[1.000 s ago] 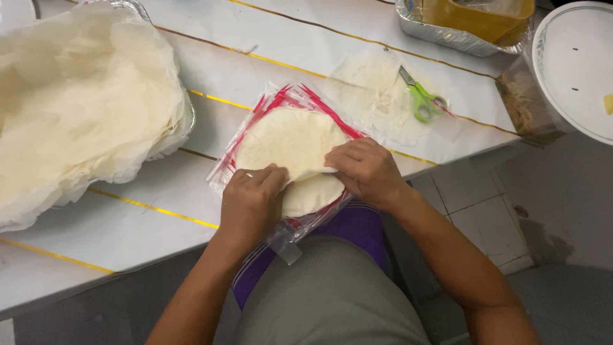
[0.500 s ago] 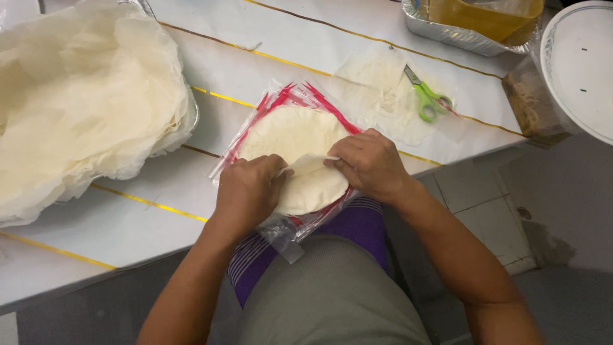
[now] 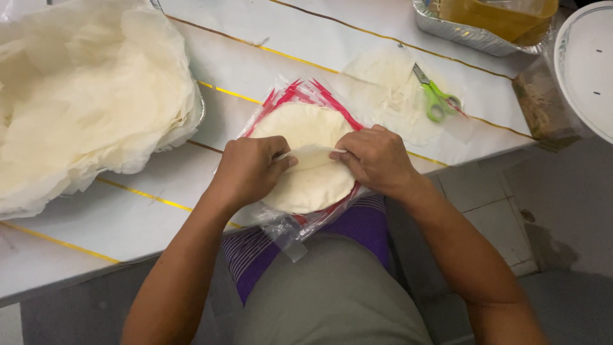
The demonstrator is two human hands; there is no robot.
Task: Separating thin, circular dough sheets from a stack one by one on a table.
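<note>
Both hands have drawn closer together over the round stack of thin wrappers (image 3: 306, 182) since a second ago, and the folded edge between them now lifts a little higher. That stack, lying in its clear red-edged plastic bag (image 3: 290, 96) on the white table (image 3: 115, 211), serves as the landmark. Left hand (image 3: 249, 169) rests on the stack's left side, fingers pinching the raised top sheet (image 3: 311, 153). Right hand (image 3: 377, 160) sits on the stack's right side, fingertips (image 3: 338, 153) gripping the same sheet from the opposite end. The lifted strip runs left to right between them, each hand equally near. Green-handled scissors (image 3: 437, 102) lie beyond the stack to its right; a tray heaped with loose sheets (image 3: 83, 102) sits to its left.
</note>
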